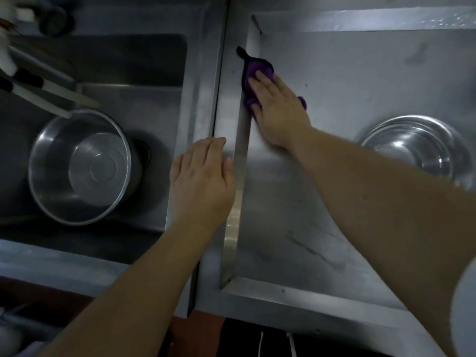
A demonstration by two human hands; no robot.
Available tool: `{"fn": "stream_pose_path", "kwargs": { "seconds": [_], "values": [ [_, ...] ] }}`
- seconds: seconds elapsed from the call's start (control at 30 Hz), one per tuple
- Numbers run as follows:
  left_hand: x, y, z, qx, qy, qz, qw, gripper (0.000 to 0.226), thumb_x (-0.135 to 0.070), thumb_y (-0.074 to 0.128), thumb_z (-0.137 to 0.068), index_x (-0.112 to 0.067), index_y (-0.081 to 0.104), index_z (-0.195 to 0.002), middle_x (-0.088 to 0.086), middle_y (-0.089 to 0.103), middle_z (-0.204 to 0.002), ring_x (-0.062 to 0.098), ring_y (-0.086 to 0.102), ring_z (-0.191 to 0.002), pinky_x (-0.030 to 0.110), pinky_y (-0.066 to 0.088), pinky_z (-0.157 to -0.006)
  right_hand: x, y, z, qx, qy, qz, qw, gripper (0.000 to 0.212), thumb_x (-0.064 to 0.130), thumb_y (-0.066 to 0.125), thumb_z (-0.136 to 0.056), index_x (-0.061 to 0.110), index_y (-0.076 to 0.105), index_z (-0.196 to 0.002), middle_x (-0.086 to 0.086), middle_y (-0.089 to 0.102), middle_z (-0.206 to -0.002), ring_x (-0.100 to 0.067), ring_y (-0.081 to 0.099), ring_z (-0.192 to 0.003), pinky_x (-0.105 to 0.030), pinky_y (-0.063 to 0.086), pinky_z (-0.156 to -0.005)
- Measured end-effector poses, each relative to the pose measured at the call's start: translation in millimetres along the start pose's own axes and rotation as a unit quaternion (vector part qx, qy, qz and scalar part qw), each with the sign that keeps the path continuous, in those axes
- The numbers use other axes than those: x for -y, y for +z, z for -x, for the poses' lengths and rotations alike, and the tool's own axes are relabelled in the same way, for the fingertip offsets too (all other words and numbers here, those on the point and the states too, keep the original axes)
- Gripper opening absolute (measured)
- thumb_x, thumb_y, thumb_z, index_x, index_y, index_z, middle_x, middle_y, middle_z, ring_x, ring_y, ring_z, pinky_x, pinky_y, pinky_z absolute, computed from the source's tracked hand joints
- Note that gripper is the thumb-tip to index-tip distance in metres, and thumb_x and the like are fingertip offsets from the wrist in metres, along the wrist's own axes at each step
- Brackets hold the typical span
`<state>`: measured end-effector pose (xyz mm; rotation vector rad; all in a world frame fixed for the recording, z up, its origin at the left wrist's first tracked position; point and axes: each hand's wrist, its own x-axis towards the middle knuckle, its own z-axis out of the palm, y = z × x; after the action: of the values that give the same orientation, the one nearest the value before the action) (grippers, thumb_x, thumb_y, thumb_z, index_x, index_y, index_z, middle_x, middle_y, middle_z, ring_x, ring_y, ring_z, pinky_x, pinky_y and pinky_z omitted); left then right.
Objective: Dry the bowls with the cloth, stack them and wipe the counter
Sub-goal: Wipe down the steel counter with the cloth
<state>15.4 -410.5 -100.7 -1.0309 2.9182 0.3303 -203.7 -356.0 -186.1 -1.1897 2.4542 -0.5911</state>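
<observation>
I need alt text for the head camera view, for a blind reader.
The right hand presses a purple cloth flat on the steel counter. The left hand rests on its rim, steel bowls to the right.

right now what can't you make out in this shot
Head view only:
- Purple cloth: mostly hidden under the right hand.
- Stacked steel bowls: count unclear, nested and glary.
- Utensils over the sink: cut off by the left edge, blurred.
- Counter wetness: too dim.

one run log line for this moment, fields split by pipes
step: wiping counter | right hand: pressing purple cloth flat on counter | left hand: open, on counter edge | stacked bowls: on counter
</observation>
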Motion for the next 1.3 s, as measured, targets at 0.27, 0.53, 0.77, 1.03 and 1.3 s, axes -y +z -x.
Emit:
{"fn": "stream_pose_path", "kwargs": {
  "seconds": [0.27,0.53,0.77,1.03,1.3],
  "values": [
    [-18.8,8.0,-24.6,0.016,0.013,-0.016,1.0,0.05,-0.045,0.037,-0.108,-0.024,0.046,-0.152,0.004,0.051,-0.157,0.023,0.043,-0.147,0.045,0.03,-0.12,13.3,33.5,141.3,0.023,-0.19,0.012,0.982,0.054,0.029,0.062,-0.101,0.021,0.052,-0.154,-0.002,0.05,-0.16,-0.032,0.04,-0.151,-0.05,0.033,-0.124],
    [-44.3,16.0,-32.8,0.036,0.027,-0.003,0.999,0.049,-0.043,0.037,-0.109,-0.023,0.043,-0.154,0.004,0.048,-0.16,0.024,0.039,-0.15,0.048,0.029,-0.123,-78.7,-26.8,81.4,-0.069,-0.135,0.026,0.988,0.045,0.024,0.066,-0.101,0.012,0.062,-0.145,-0.011,0.057,-0.152,-0.036,0.05,-0.144,-0.046,0.04,-0.119],
    [-61.4,20.2,-39.0,0.043,0.023,0.016,0.999,0.058,-0.049,0.026,-0.107,-0.022,0.043,-0.155,0.004,0.047,-0.16,0.024,0.038,-0.152,0.049,0.03,-0.124,-185.1,-104.6,31.2,-0.159,0.195,0.042,0.967,0.056,0.03,0.042,-0.108,0.012,0.038,-0.16,-0.014,0.03,-0.169,-0.037,0.026,-0.156,-0.04,0.015,-0.129],
    [-64.7,25.2,-54.2,0.042,0.009,0.019,0.999,0.057,-0.049,0.024,-0.107,-0.022,0.046,-0.152,0.005,0.05,-0.158,0.026,0.043,-0.148,0.051,0.034,-0.121,-52.8,-19.9,103.0,0.052,-0.165,0.025,0.985,0.052,0.033,0.053,-0.106,0.027,0.048,-0.157,0.002,0.041,-0.165,-0.027,0.031,-0.156,-0.049,0.026,-0.126],
    [-82.3,23.1,-70.0,0.054,0.027,0.027,0.998,0.055,-0.047,0.029,-0.107,-0.022,0.049,-0.153,0.004,0.05,-0.159,0.025,0.041,-0.149,0.051,0.032,-0.121,-144.5,-70.7,73.3,-0.126,-0.077,0.035,0.988,0.044,0.02,0.068,-0.098,0.008,0.065,-0.141,-0.015,0.06,-0.149,-0.038,0.055,-0.139,-0.047,0.043,-0.116]
  ]
}}
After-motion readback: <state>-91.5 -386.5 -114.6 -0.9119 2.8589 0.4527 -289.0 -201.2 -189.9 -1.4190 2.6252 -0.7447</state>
